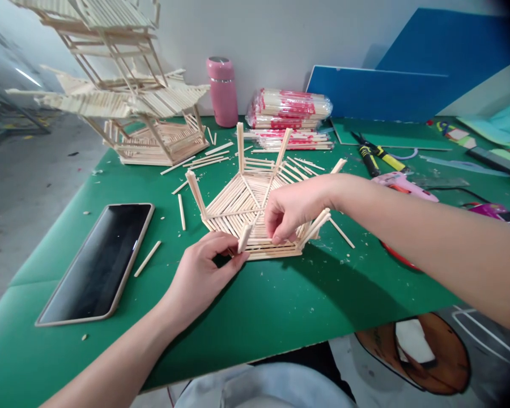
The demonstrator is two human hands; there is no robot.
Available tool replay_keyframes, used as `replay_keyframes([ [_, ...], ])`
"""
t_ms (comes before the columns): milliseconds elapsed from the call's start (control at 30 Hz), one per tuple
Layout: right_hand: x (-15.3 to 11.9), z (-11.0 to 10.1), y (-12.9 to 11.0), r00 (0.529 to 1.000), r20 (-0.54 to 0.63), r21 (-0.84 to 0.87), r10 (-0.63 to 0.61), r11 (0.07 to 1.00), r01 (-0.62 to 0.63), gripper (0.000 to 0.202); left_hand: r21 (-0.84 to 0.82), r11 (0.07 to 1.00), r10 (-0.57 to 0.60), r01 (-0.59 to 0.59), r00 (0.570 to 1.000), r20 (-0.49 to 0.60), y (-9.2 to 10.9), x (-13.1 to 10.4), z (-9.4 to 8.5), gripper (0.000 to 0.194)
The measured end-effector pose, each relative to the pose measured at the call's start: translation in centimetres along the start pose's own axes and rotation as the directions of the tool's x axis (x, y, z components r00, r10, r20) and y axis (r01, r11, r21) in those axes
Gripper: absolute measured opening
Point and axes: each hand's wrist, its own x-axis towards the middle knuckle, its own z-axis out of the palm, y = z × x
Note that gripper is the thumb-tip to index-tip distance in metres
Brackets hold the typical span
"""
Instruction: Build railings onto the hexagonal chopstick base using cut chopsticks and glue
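Observation:
A hexagonal base of pale wooden sticks (225,208) lies on the green table, with short posts rising from its corners. My left hand (208,263) pinches the near-left corner, thumb and fingers around the foot of the post (245,238) there. Bent over the base from the right, my right hand (291,209) is closed, its fingertips on a thin wooden stick (263,242) along the near edge. The fingers partly cover this stick. The near-right post (314,229) stands just beside my right hand, leaning outward.
A tiered stick tower (127,102) stands back left, near a pink flask (223,93) and bagged sticks (291,107). A phone (100,263) lies left. Pliers (376,156) and a pink glue gun (406,184) lie right. Loose sticks (208,161) are scattered about.

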Motion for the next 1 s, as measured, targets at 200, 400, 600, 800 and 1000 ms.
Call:
replay_keyframes([
  [200,0.2,0.1,-0.3,1.0,0.021,-0.014,0.013,1.0,-0.013,0.007,-0.026,0.999,-0.035,0.034,0.999,-0.026,0.0,-0.2,0.0,0.015],
  [400,0.2,-0.2,-0.6,0.997,0.069,-0.1,0.033,0.995,-0.026,0.01,-0.035,0.999,-0.035,0.033,0.998,-0.05,-0.3,-0.3,0.2,0.017],
  [600,0.2,-0.4,-0.6,0.995,0.093,-0.121,0.023,0.993,-0.011,0.015,-0.025,1.0,0.008,-0.01,0.998,-0.063,-0.9,-0.3,0.3,0.014],
  [800,0.3,-0.2,-0.2,0.996,0.091,-0.07,0.014,0.998,-0.008,0.011,-0.014,0.999,0.039,-0.04,0.997,-0.06,-0.8,-0.3,0.3,0.013],
  [1000,0.7,-0.1,0.4,0.993,0.113,-0.03,-0.013,0.999,0.016,0.013,-0.011,0.999,0.046,-0.046,0.997,-0.064,-0.7,-0.4,0.3,0.014],
])
